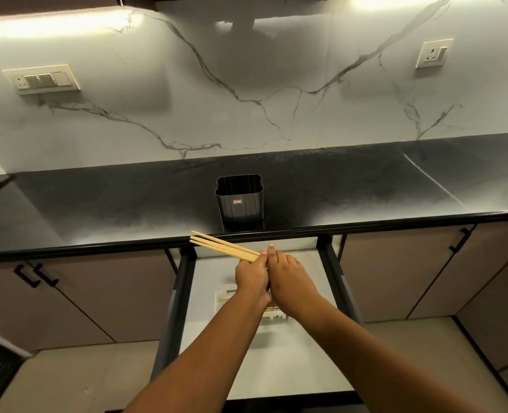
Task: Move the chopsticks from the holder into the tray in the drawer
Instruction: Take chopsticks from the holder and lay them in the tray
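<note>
A dark ribbed holder stands upright on the black counter near its front edge; I see no chopsticks in it. Both hands meet above the open drawer. My left hand grips a bundle of light wooden chopsticks at one end, and their tips point up and left toward the counter edge. My right hand presses against the left hand at the same end; whether it also grips the bundle is unclear. Under my wrists lies a white tray with some chopsticks in it, mostly hidden.
The drawer has dark side rails and a pale floor. Closed cabinet doors with black handles flank it on both sides. The black counter edge runs just above the drawer. Wall sockets sit on the marble backsplash.
</note>
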The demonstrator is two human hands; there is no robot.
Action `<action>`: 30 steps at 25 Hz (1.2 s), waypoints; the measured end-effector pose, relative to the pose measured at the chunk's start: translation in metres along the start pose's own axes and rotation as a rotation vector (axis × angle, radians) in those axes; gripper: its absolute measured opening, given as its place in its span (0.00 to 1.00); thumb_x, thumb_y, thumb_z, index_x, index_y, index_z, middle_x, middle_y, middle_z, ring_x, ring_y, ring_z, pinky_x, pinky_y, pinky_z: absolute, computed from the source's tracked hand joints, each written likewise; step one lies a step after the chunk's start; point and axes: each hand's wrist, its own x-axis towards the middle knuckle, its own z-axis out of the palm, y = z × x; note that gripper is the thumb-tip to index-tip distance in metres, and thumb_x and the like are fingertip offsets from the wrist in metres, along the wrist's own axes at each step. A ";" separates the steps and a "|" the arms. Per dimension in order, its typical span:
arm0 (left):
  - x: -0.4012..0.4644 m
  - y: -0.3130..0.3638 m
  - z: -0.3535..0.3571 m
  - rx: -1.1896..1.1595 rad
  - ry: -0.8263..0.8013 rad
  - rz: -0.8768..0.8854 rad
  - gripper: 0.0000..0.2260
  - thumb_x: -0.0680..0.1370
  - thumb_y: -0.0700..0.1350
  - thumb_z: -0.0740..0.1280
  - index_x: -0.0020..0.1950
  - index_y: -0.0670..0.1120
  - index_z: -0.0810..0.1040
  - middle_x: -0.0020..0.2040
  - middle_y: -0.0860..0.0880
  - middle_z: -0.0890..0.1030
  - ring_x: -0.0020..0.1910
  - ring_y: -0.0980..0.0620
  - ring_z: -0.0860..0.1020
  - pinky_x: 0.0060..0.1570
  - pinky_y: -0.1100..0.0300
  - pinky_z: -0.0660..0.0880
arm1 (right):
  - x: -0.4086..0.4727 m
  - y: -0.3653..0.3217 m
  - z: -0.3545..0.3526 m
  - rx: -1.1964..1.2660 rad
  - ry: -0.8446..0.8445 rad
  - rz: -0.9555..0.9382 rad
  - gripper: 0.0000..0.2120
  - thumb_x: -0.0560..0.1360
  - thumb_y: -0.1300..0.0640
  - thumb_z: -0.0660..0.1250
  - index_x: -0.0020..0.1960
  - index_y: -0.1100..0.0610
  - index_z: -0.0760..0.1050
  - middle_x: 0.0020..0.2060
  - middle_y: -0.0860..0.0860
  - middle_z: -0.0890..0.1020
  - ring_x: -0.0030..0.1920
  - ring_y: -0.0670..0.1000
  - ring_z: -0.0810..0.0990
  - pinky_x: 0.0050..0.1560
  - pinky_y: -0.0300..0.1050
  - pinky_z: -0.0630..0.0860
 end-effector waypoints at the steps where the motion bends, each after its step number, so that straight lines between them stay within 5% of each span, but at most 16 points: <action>1: 0.001 -0.003 0.001 0.001 -0.002 -0.004 0.08 0.79 0.46 0.65 0.52 0.43 0.78 0.48 0.43 0.82 0.47 0.44 0.81 0.47 0.50 0.80 | 0.001 0.002 0.005 0.034 0.042 0.022 0.29 0.79 0.52 0.63 0.76 0.57 0.56 0.70 0.55 0.70 0.68 0.54 0.70 0.71 0.46 0.64; 5: 0.013 0.002 -0.002 -0.051 -0.031 -0.066 0.10 0.80 0.48 0.63 0.49 0.43 0.80 0.42 0.44 0.83 0.41 0.47 0.81 0.43 0.52 0.80 | 0.006 0.016 0.018 0.061 0.101 0.024 0.20 0.79 0.54 0.62 0.69 0.56 0.65 0.60 0.53 0.76 0.59 0.51 0.75 0.62 0.44 0.70; 9: 0.044 0.017 -0.030 -0.215 -0.039 -0.211 0.07 0.81 0.43 0.61 0.52 0.41 0.76 0.49 0.38 0.81 0.46 0.40 0.81 0.41 0.45 0.78 | 0.006 0.033 0.036 0.017 0.003 0.009 0.17 0.80 0.55 0.59 0.67 0.56 0.65 0.57 0.53 0.76 0.54 0.50 0.74 0.56 0.44 0.70; 14: 0.093 0.010 -0.073 -0.190 0.041 -0.298 0.08 0.82 0.42 0.59 0.49 0.38 0.74 0.51 0.36 0.79 0.50 0.40 0.79 0.45 0.43 0.77 | 0.007 0.043 0.074 -0.049 -0.114 -0.056 0.17 0.80 0.50 0.59 0.65 0.57 0.66 0.57 0.53 0.76 0.53 0.51 0.74 0.54 0.43 0.71; 20: 0.138 -0.016 -0.106 -0.092 0.189 -0.345 0.05 0.79 0.38 0.65 0.49 0.36 0.77 0.45 0.39 0.80 0.43 0.44 0.81 0.36 0.53 0.80 | 0.015 0.056 0.113 -0.079 -0.234 -0.038 0.16 0.79 0.58 0.56 0.67 0.57 0.65 0.60 0.54 0.75 0.58 0.54 0.74 0.59 0.46 0.69; 23: 0.155 -0.022 -0.122 -0.021 0.252 -0.263 0.04 0.77 0.33 0.65 0.43 0.38 0.77 0.41 0.41 0.80 0.38 0.47 0.80 0.26 0.63 0.78 | 0.021 0.071 0.127 -0.106 -0.335 -0.013 0.17 0.79 0.59 0.56 0.67 0.57 0.64 0.62 0.55 0.74 0.60 0.55 0.74 0.59 0.47 0.70; 25: 0.164 -0.028 -0.132 0.082 0.273 -0.134 0.09 0.78 0.31 0.61 0.39 0.39 0.75 0.40 0.40 0.79 0.36 0.47 0.79 0.30 0.61 0.79 | 0.025 0.082 0.137 -0.134 -0.443 0.049 0.17 0.79 0.59 0.57 0.68 0.58 0.64 0.64 0.57 0.74 0.62 0.57 0.74 0.61 0.49 0.71; 27: 0.167 -0.035 -0.140 0.342 0.285 0.037 0.08 0.78 0.34 0.61 0.40 0.41 0.75 0.40 0.42 0.80 0.39 0.45 0.79 0.39 0.55 0.79 | 0.029 0.090 0.145 -0.173 -0.526 0.090 0.17 0.79 0.59 0.58 0.67 0.59 0.65 0.64 0.57 0.74 0.62 0.57 0.75 0.61 0.51 0.71; 30: 0.161 -0.048 -0.142 0.888 0.039 0.343 0.02 0.79 0.42 0.64 0.47 0.48 0.75 0.42 0.51 0.80 0.42 0.50 0.78 0.35 0.70 0.73 | 0.044 0.089 0.160 -0.184 -0.575 0.054 0.20 0.78 0.60 0.60 0.69 0.59 0.64 0.66 0.57 0.73 0.65 0.58 0.72 0.64 0.51 0.69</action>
